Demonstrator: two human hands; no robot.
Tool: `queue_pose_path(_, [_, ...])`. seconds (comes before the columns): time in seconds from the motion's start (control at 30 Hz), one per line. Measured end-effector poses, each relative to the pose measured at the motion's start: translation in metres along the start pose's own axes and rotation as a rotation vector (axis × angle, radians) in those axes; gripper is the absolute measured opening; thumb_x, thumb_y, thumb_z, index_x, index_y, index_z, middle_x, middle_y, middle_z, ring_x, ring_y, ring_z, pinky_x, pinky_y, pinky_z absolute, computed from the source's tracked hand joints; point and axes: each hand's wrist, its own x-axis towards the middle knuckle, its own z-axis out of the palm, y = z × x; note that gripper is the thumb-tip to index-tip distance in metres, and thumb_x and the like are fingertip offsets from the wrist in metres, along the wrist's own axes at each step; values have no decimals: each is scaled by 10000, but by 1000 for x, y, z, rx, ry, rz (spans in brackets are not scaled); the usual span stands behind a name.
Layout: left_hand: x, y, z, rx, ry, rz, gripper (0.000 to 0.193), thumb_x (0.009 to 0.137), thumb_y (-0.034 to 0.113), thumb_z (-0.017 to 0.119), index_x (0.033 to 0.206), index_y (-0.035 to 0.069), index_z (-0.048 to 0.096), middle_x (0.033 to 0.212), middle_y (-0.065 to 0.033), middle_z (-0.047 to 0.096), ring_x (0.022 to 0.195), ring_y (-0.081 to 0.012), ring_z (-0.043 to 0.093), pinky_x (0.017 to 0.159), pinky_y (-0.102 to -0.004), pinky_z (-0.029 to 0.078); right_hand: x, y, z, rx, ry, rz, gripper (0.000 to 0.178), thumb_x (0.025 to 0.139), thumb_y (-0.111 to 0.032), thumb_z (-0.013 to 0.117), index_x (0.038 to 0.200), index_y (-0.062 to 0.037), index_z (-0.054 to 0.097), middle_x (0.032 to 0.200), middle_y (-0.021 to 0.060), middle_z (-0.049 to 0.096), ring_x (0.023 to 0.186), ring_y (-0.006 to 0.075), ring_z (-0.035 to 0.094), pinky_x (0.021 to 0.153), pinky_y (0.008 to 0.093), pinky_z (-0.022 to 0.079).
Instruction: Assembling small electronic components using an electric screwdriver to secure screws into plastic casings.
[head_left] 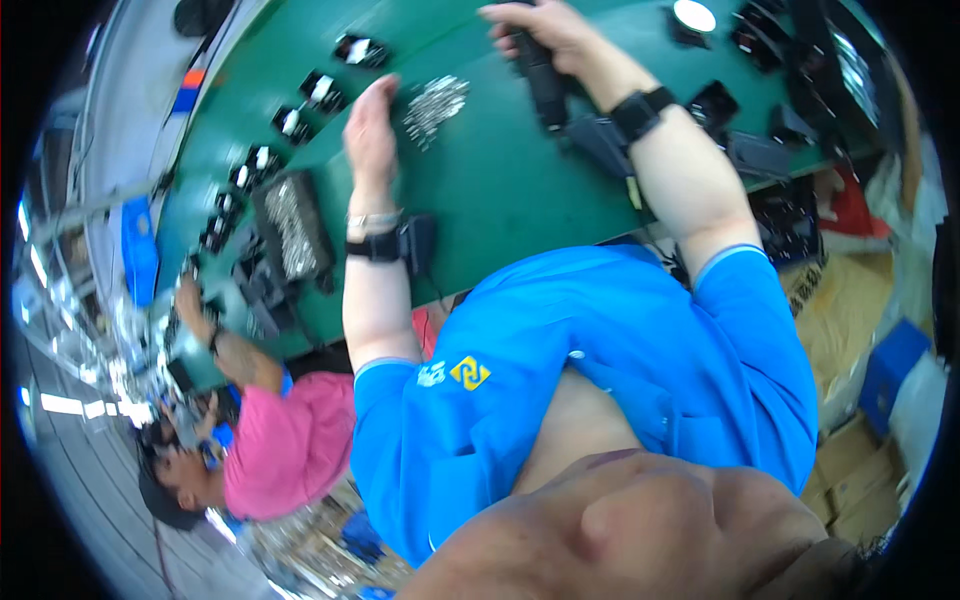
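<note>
My right hand (550, 35) is wrapped round a black handheld tool (543, 80) that looks like an electric screwdriver, held over the green table. My left hand (370, 135) is stretched out edge-on with its fingers straight, and nothing shows in it. Just to its right lies a loose heap of small silvery screws or pins (436, 108). Left of that hand, small black parts with white faces (322, 92) stand in a slanting row. Both wrists wear black bands.
A dark tray of small metal pieces (292, 225) sits left of my left forearm. More black parts (712, 105) and a round white-topped item (692, 18) are at the right. A co-worker in pink (290, 440) works at the left. Cardboard boxes (860, 465) stand lower right.
</note>
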Motion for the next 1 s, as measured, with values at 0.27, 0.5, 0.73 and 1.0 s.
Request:
queue_pose_path(0.27, [-50,33,30,81,-96,105,330,882,20,543,1201,-25,469,1149,-90,529,1082,-180,504,939,-304,400,-13,-11,12,-92,-47,-25,434,726,-270,759,953,18,526,757,87,601,630,139,592,564,268,518])
queue_pose_path(0.5, [-58,42,87,310,-373,312,544,839,123,631,1293,-17,367,1302,-155,377,1193,-261,411,976,-367,385,-8,3,10,-563,93,-193,714,641,-404,763,1115,78,531,943,189,621,857,257,605,755,340,488])
queue_pose_path(0.73, [-61,17,92,330,-331,360,590,828,142,644,1306,-13,336,1349,-176,273,1195,-284,385,980,-369,382,-14,-12,22,-1023,261,-277,770,677,-485,674,1187,63,491,1077,250,580,1012,342,569,901,380,434])
queue_pose_path(1.0, [-57,7,96,245,-343,314,599,839,154,639,1313,-26,321,1312,-162,293,1139,-256,445,986,-365,380,-38,-106,10,-918,224,-592,653,719,-463,684,1138,16,538,1000,158,636,935,262,610,822,328,480])
